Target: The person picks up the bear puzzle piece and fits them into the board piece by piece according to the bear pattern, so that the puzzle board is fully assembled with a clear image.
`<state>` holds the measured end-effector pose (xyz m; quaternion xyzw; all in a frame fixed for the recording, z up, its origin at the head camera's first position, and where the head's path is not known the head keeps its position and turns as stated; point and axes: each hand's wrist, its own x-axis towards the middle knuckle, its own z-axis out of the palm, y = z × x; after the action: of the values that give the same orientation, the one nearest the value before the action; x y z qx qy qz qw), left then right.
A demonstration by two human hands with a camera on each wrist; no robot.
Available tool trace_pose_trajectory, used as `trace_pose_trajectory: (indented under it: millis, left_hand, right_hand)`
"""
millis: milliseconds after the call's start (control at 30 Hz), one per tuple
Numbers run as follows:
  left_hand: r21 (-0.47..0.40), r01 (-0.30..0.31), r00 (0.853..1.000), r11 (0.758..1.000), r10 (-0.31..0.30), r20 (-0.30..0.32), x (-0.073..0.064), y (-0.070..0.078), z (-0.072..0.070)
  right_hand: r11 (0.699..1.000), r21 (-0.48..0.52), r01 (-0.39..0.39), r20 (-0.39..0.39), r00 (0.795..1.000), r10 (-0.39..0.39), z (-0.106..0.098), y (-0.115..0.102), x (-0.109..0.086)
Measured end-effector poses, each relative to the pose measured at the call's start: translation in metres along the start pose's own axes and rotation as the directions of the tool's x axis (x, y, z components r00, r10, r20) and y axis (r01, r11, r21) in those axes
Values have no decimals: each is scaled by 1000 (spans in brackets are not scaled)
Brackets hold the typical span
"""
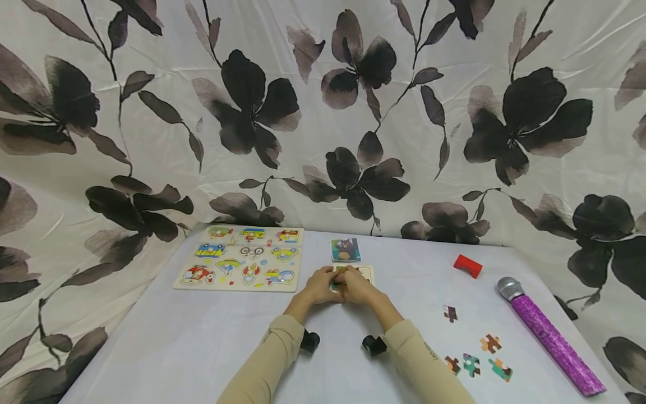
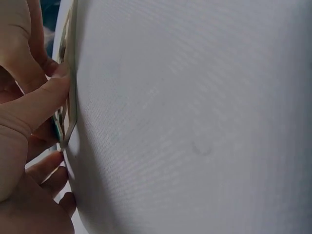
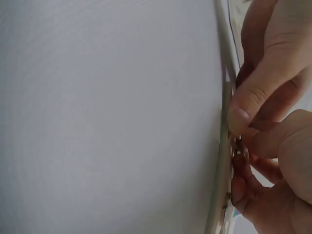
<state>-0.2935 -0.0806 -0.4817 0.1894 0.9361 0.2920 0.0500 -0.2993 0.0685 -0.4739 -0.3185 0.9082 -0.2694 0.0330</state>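
In the head view my left hand point(image 1: 319, 286) and right hand point(image 1: 357, 287) meet over a small cream puzzle tray point(image 1: 372, 275). Both bend their fingers at its surface, with the fingertips close together. A green puzzle piece point(image 1: 333, 287) shows beside the left fingers, its teal edge tilted at the tray rim in the left wrist view, where the left thumb point(image 2: 46, 102) touches the tray. The right thumb and fingertips point(image 3: 239, 183) pinch close to a small dark bit in the right wrist view; the hands hide most of it. Behind the tray lies a bear picture card point(image 1: 345, 250).
A wooden vehicle peg board point(image 1: 242, 259) lies at left. Several loose jigsaw pieces point(image 1: 471, 365) are scattered at right, near a purple microphone point(image 1: 552, 339) and a red block point(image 1: 468, 266). Black wrist devices point(image 1: 374, 345) sit under the forearms. A floral cloth point(image 1: 353, 112) hangs behind the table.
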Motion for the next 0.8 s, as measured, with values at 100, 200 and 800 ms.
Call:
trace_pose_trajectory:
  millis: [100,200,800]
  left_hand:
    - [0,10,1000,1000,-10,8,-1,0,0]
    - [3,14,1000,1000,-14,7,-1,-1,0]
    - [8,26,1000,1000,-26,15,2,-2,1]
  right_hand:
    - [1000,-2,-8,-3,1000,8,3,-1,1]
    - [999,-45,-15,-6,1000,15,3,-3,3]
    - [999,-12,-34,-44,998,34,-1,3,-1]
